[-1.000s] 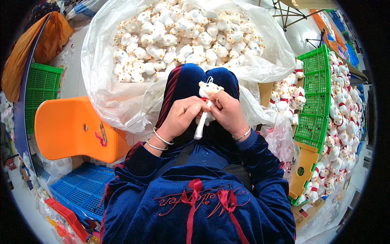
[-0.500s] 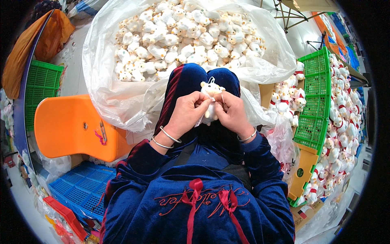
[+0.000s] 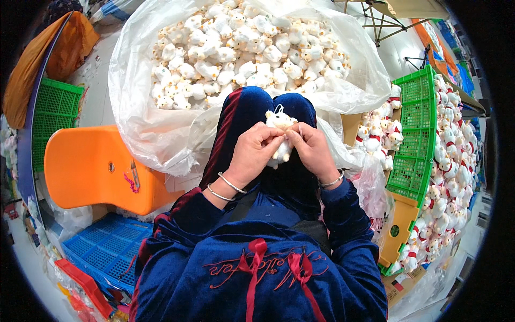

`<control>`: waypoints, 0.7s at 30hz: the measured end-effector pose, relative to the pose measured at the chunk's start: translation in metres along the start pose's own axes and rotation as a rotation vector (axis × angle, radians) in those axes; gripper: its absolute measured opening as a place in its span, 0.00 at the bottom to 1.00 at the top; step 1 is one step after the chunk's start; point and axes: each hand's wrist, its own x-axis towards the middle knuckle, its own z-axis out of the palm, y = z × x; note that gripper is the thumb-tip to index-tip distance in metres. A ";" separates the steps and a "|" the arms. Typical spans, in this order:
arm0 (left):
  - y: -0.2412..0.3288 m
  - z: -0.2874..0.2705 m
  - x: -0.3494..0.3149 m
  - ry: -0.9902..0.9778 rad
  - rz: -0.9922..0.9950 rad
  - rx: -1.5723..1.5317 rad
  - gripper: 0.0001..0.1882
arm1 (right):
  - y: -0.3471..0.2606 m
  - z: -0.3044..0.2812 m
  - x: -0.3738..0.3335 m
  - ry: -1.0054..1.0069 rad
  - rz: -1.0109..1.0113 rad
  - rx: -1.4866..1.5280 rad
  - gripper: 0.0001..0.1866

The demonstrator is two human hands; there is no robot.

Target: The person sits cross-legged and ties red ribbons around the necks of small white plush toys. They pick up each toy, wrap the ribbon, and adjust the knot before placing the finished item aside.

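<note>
A small white plush toy (image 3: 278,120) with beige ears and a white loop on its head rests upright against my knees. My left hand (image 3: 254,153) is closed in a pinch at its neck, thumb and forefinger together. From the other side my right hand (image 3: 313,152) pinches at the same spot, and the fingertips of both hands meet under the toy's chin. Anything thin between the fingertips is too small to make out. Below the hands the toy's belly and feet show.
Beyond my knees lies a big clear plastic bag (image 3: 131,102) full of white plush toys (image 3: 247,48). An orange stool (image 3: 80,166) with a small cutter (image 3: 134,174) stands left, above a blue crate (image 3: 110,247). Right, a green crate (image 3: 412,134) adjoins toys with red scarves (image 3: 450,166).
Both hands have come closer together at the toy's neck. A white strip seen by the left fingers before is now hidden. The toy has shifted slightly down.
</note>
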 end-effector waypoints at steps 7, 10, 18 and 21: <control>-0.001 0.004 0.000 0.027 -0.047 -0.063 0.05 | 0.001 -0.031 0.006 -0.003 0.163 0.194 0.20; -0.001 0.002 0.000 0.008 -0.054 -0.075 0.05 | -0.017 -0.044 0.005 -0.043 0.317 0.148 0.22; 0.002 -0.001 0.002 -0.013 -0.022 -0.019 0.05 | -0.002 -0.080 0.005 0.319 -0.064 0.056 0.22; 0.000 -0.003 0.002 -0.020 -0.028 -0.013 0.05 | -0.006 -0.081 0.002 0.088 0.141 -0.017 0.21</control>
